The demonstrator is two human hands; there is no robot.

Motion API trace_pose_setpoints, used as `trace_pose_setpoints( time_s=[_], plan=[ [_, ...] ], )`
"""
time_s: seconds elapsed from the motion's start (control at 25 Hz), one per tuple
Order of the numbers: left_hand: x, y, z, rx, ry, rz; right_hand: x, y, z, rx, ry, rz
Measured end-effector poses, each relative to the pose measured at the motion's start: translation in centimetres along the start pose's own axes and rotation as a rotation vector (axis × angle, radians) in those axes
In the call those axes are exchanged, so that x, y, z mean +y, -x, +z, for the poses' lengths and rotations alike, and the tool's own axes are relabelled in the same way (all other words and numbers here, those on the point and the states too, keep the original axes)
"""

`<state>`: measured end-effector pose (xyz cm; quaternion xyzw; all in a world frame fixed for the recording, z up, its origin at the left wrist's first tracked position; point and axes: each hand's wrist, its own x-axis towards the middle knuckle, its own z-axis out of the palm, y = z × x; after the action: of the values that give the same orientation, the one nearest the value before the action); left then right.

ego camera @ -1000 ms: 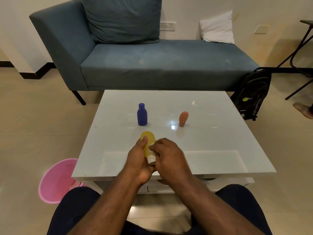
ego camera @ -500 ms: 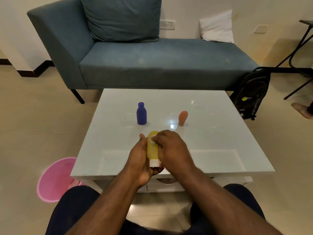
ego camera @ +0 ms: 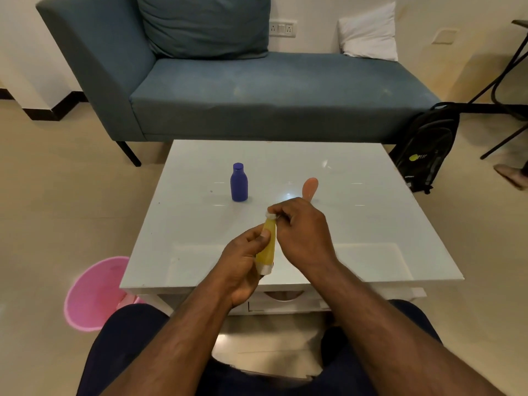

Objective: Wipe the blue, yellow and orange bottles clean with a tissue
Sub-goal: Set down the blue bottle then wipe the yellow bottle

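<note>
The yellow bottle (ego camera: 267, 245) is held off the white table (ego camera: 371, 224), above its near edge at about 6 o'clock of the tabletop; its white cap end points down toward the person and its flat tail points away toward 12 o'clock. The left hand (ego camera: 243, 261) grips the lower body, thumb curled across the yellow front; the right hand (ego camera: 303, 230) is curled at the far tip, its fingertips pinching a small white wad of tissue (ego camera: 271, 215) against that end.

By its look it is a small squeeze tube, probably light and soft-walled; a hard grip would likely dent it or push at the cap, so the firmer cap end and shoulder seem the better place to hold while the tissue runs along the body; the smooth plastic may slip if pinched only at the tip.

The blue bottle (ego camera: 239, 182) stands upright at 11 o'clock from the hands, well apart; it looks rigid and easy to grasp round the middle. The orange bottle (ego camera: 310, 187) stands at 1 o'clock, just behind the right hand, partly hidden; narrow and probably easy to tip.
</note>
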<state>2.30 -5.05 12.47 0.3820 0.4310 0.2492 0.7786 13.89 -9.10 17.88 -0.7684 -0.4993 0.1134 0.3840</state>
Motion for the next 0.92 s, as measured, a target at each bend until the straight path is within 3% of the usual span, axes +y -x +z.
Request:
trace_pose_setpoints(
  time_s=[0.24, 0.36, 0.52, 0.68, 0.76, 0.84, 0.92],
  plan=[
    [-0.1, -0.1, 0.1, 0.011, -0.252, 0.093, 0.3, -0.1, -0.4, -0.092, 0.124, -0.006],
    [0.0, 0.2, 0.8, 0.029, -0.250, 0.122, -0.2, 0.0, 0.1, -0.093, 0.192, -0.080],
    [0.0, -0.3, 0.6, 0.035, -0.310, 0.127, 0.4, 0.6, 0.6, -0.222, 0.276, -0.117],
    [0.3, -0.4, 1.1, 0.000, -0.011, -0.049, 1.6, 0.0, 0.6, -0.076, 0.186, -0.073],
    [0.9, -0.4, 1.4, -0.022, 0.148, -0.114, 1.7, 1.0, 1.3, -0.126, 0.221, -0.085],
    [1.3, -1.1, 1.5, -0.055, 0.174, -0.111, 1.6, 1.9, 1.7, -0.213, 0.169, -0.067],
    [1.4, -1.6, 1.8, -0.046, 0.199, -0.120, 2.3, 1.4, 1.7, -0.196, 0.154, -0.089]
  ],
)
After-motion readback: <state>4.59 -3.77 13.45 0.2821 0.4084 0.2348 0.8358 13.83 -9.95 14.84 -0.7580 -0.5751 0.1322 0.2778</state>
